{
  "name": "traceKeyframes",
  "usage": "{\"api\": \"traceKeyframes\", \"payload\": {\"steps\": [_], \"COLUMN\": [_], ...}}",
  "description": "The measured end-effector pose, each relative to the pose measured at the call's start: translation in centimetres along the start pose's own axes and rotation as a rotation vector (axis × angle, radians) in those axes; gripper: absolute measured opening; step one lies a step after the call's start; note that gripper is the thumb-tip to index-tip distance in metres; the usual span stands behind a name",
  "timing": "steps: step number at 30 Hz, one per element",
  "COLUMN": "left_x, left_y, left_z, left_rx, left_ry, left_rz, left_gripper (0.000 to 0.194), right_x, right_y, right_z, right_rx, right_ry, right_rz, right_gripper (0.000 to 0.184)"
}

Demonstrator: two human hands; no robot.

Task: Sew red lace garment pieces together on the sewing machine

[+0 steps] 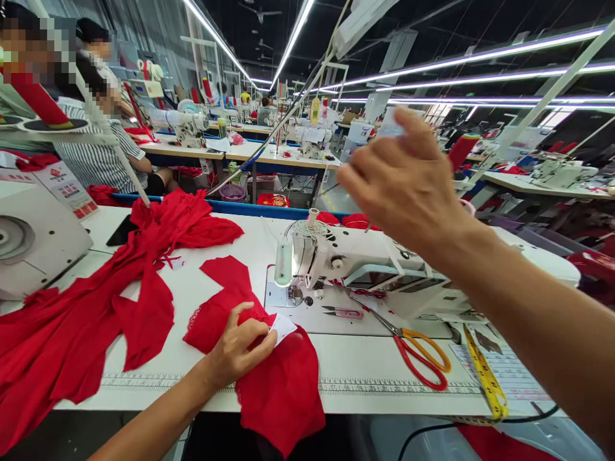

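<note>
My left hand (243, 346) is closed at the edge of a red fabric piece (283, 390), its fingertips beside a small white label (283, 328) on the cloth. The piece lies partly over the table's front edge. Above the white sewing machine (369, 253) my right hand (403, 179) is raised, fingers curled. Whatever it may hold is hidden or too small to make out. The machine's lamp (283, 262) glows over the needle area, just beyond my left hand.
A long heap of red fabric (144, 262) covers the left side. Pink thread snips (343, 312), scissors (418, 352) and a yellow tape measure (485, 374) lie on the right. A ruler strip (384, 387) runs along the front. People sit at the back left.
</note>
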State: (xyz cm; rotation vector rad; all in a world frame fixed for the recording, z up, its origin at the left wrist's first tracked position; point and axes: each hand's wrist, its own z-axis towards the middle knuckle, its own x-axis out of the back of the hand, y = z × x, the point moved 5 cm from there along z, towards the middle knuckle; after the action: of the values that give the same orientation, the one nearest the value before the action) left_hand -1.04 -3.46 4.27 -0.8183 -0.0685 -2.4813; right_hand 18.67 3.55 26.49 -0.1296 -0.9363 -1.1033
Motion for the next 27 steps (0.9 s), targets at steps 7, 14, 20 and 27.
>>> {"api": "traceKeyframes", "payload": {"steps": [7,14,20,27], "left_x": [0.1,-0.4,-0.8,-0.9], "left_y": [0.5,0.4,0.6,0.8], "left_z": [0.4,0.3,0.0,0.0], "left_rx": [0.008,0.013,-0.011,-0.034], "left_ry": [0.034,0.006,-0.012,-0.055], "left_rz": [0.07,0.097,0.114,0.051], "left_gripper": [0.012,0.014,0.019,0.017], "right_x": [-6.8,-11.1,-10.4,-10.5], "right_y": [-13.3,-17.3,-16.7,-16.7], "right_z": [-16.1,-19.1,-19.2,-19.2], "right_rx": [-0.409,-0.566,-0.589,-0.59], "right_ry": [-0.328,-0.278,-0.292,-0.275], "right_rz": [0.746,0.562,0.532,0.548], "right_gripper": [0.036,0.038,0.039,0.038]}}
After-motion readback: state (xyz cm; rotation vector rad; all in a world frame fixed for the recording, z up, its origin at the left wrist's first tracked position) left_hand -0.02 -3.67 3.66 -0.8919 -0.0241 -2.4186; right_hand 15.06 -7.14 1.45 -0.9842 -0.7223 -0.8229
